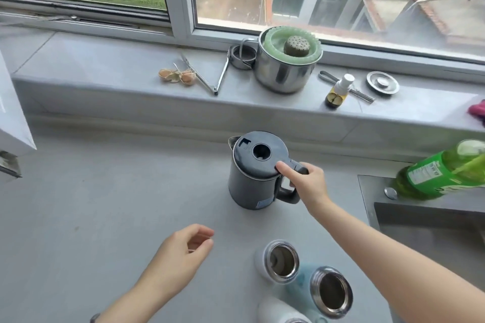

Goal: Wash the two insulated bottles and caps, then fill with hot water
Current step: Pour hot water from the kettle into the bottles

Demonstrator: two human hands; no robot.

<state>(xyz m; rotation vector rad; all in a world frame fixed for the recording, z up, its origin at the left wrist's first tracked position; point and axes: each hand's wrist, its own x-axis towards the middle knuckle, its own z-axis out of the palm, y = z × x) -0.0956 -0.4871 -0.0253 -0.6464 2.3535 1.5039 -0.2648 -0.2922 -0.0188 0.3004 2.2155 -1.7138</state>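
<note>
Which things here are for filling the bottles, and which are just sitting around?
For the job: kettle, gripped by the right hand; open white bottle; open blue bottle.
Lying about, on the sill: steel pot, tongs, spray bottle, round lid.

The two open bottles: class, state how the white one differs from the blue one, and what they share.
The white bottle has a white body; the blue bottle has a pale blue one. The white bottle stands nearer the kettle; the blue bottle stands nearer the camera. Both are upright, uncapped, with steel rims.
</note>
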